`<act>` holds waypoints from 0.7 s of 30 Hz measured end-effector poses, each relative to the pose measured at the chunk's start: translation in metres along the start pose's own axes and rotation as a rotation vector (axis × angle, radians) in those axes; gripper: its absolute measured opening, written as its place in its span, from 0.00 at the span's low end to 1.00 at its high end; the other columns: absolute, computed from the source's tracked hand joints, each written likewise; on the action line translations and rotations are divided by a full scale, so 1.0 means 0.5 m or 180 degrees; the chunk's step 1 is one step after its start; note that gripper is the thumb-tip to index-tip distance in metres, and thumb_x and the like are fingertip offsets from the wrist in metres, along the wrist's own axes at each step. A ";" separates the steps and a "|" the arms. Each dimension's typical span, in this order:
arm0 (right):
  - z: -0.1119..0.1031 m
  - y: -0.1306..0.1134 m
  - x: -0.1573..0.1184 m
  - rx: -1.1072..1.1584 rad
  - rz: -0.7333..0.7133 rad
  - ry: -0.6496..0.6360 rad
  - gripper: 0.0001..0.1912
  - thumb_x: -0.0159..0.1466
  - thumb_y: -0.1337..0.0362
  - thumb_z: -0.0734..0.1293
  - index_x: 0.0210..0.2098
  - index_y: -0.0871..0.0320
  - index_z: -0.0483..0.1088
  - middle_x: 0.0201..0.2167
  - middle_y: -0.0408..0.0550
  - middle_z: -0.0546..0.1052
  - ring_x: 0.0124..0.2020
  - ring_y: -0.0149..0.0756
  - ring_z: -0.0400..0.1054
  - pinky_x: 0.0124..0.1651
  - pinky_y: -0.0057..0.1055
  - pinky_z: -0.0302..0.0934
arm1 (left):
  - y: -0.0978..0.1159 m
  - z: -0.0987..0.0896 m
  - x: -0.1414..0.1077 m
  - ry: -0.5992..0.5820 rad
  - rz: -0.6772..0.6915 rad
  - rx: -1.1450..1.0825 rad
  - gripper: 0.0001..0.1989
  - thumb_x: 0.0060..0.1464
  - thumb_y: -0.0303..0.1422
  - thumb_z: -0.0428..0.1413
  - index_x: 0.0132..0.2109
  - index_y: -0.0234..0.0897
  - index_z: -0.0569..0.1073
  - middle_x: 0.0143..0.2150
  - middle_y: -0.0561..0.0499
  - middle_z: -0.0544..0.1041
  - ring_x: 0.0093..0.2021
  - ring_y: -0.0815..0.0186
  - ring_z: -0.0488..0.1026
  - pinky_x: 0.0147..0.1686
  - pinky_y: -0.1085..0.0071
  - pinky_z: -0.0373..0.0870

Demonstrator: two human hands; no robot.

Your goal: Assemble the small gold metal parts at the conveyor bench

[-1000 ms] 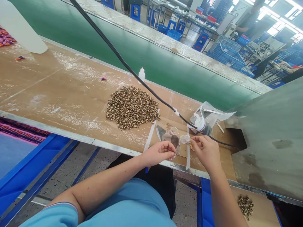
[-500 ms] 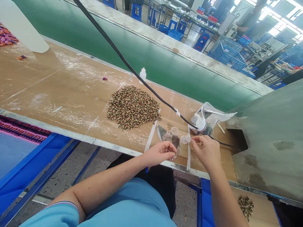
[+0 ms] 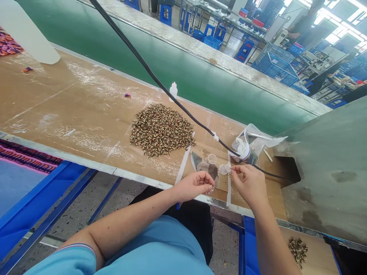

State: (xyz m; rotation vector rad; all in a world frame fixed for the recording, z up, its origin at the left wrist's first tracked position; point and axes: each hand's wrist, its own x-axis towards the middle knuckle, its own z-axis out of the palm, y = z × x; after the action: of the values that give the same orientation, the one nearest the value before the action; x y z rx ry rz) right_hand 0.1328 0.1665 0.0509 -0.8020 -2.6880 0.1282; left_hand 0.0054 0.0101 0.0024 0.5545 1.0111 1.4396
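Head view: the left hand (image 3: 193,186) is curled, thumb and fingertips pinched narrow on a small glinting piece (image 3: 211,187), too small to identify. The right hand (image 3: 249,185) is also pinched narrow, holding a clear round plastic disc (image 3: 225,169) at its fingertips. Just below that disc lies a small cluster of gold-brown beads (image 3: 231,176). Between the hands, on the desk, sit a clear plastic ring (image 3: 211,159) and a torn grey translucent plastic sheet (image 3: 205,166), flanked by two white paper strips (image 3: 182,166). The long brown cardboard-covered desk (image 3: 71,99) carries a large heap of speckled gold-brown beads (image 3: 162,130) to the left of the hands. Behind the heap stands a small white plastic squeeze bottle (image 3: 173,91). A black cable (image 3: 160,84) crosses above the desk to a crumpled clear plastic bag (image 3: 249,143) holding a white item. At lower right, a smaller bead heap (image 3: 298,250) rests on a separate cardboard surface. Beyond the desk runs a green conveyor belt (image 3: 206,80), with blue mesh crates (image 3: 275,67) further back.
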 end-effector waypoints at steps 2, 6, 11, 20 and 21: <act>-0.002 -0.001 -0.001 0.0143 -0.0039 -0.0038 0.16 0.61 0.56 0.58 0.27 0.56 0.73 0.24 0.46 0.74 0.25 0.33 0.64 0.34 0.32 0.51 | 0.002 0.000 -0.001 -0.0011 -0.0012 -0.0004 0.13 0.44 0.36 0.62 0.33 0.33 0.68 0.27 0.54 0.69 0.29 0.72 0.67 0.32 0.73 0.62; -0.010 0.001 -0.003 0.0150 -0.0169 -0.0086 0.16 0.62 0.55 0.59 0.28 0.56 0.73 0.25 0.45 0.74 0.24 0.32 0.64 0.33 0.31 0.51 | 0.002 0.000 -0.001 -0.0031 0.0008 0.0036 0.13 0.45 0.36 0.62 0.33 0.33 0.68 0.27 0.55 0.70 0.28 0.73 0.66 0.31 0.73 0.61; -0.018 0.006 -0.001 -0.0326 -0.0525 0.0041 0.15 0.65 0.59 0.58 0.29 0.55 0.72 0.27 0.45 0.75 0.29 0.34 0.66 0.37 0.32 0.49 | -0.002 -0.001 0.001 -0.0032 0.0008 0.0034 0.13 0.45 0.36 0.61 0.34 0.33 0.69 0.27 0.55 0.69 0.28 0.73 0.67 0.33 0.73 0.62; -0.017 0.004 0.003 -0.0741 -0.0897 0.0103 0.14 0.66 0.62 0.57 0.29 0.56 0.71 0.28 0.45 0.74 0.31 0.33 0.65 0.39 0.33 0.46 | 0.003 -0.001 -0.001 -0.0039 0.0007 0.0062 0.13 0.45 0.36 0.61 0.33 0.34 0.68 0.27 0.55 0.69 0.28 0.72 0.66 0.32 0.73 0.62; -0.018 0.005 0.003 -0.0777 -0.0912 0.0103 0.14 0.66 0.62 0.57 0.29 0.56 0.71 0.28 0.45 0.74 0.31 0.34 0.65 0.40 0.33 0.46 | 0.001 -0.002 -0.001 -0.0035 0.0013 0.0061 0.12 0.45 0.36 0.61 0.33 0.34 0.68 0.27 0.55 0.69 0.28 0.72 0.67 0.32 0.73 0.62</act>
State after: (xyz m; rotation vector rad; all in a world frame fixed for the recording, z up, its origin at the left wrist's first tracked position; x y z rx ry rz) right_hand 0.1356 0.1693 0.0593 -0.4682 -2.7863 -0.2828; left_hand 0.0045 0.0096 0.0026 0.5780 1.0164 1.4302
